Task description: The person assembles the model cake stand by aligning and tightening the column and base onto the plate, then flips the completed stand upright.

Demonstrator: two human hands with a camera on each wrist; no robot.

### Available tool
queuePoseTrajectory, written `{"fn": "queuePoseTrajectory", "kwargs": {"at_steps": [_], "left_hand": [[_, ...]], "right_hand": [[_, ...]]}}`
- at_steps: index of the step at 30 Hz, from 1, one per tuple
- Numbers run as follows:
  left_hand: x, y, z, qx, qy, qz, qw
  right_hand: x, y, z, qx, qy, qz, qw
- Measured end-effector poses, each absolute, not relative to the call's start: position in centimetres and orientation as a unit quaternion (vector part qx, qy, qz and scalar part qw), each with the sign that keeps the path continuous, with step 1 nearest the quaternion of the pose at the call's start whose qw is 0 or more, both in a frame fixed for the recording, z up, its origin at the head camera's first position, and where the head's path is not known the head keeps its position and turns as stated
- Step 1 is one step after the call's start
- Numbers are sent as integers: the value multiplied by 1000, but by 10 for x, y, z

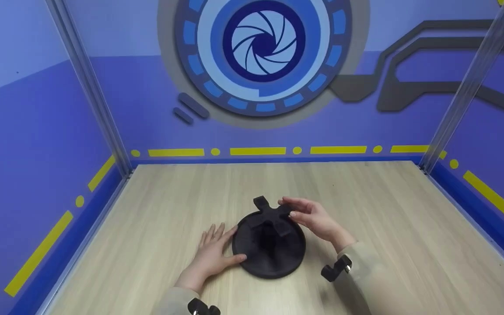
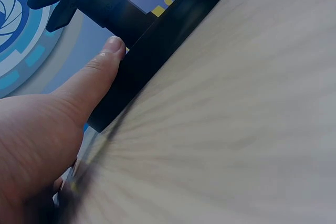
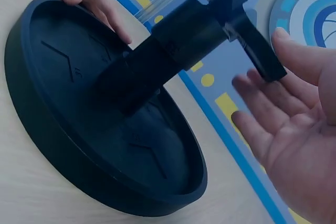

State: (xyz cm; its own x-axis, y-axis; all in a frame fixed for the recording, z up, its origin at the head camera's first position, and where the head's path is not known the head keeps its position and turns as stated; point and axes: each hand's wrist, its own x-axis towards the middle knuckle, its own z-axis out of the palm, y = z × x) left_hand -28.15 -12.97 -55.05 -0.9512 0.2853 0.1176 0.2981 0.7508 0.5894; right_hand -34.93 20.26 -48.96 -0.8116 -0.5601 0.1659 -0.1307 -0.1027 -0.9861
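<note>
A black stand lies in the middle of the table: a wide round base [image 1: 252, 258] with a raised rim, a thick post [image 3: 157, 51] and a cross-shaped knob [image 1: 273, 213] on top. My left hand [image 1: 212, 256] rests at the base's left side, its fingers straight and spread. The thumb tip lies on the rim and the index finger touches the edge farther back. At the upper right, my right hand [image 1: 315, 218] is held around one arm of the knob, fingers and thumb loosely extended on either side. Whether its fingertips touch that arm I cannot tell.
The pale wood table [image 1: 169, 197] carries the stand. Blue printed panels [image 1: 138, 100] with yellow dashes stand at the back and both sides, joined by metal corner posts [image 1: 90, 87]. A black wrist mount [image 1: 337, 267] sits on the right sleeve.
</note>
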Motion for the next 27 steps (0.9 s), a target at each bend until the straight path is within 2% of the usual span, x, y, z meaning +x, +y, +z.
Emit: {"fn": "queuePoseTrajectory", "kwargs": {"at_steps": [14, 27], "left_hand": [[-282, -129, -551, -155, -937, -313, 12], [-282, -130, -550, -153, -938, -310, 5]], "right_hand": [[-345, 210, -487, -255, 706, -651, 111], [-328, 208, -482, -226, 741, -621, 117]]}}
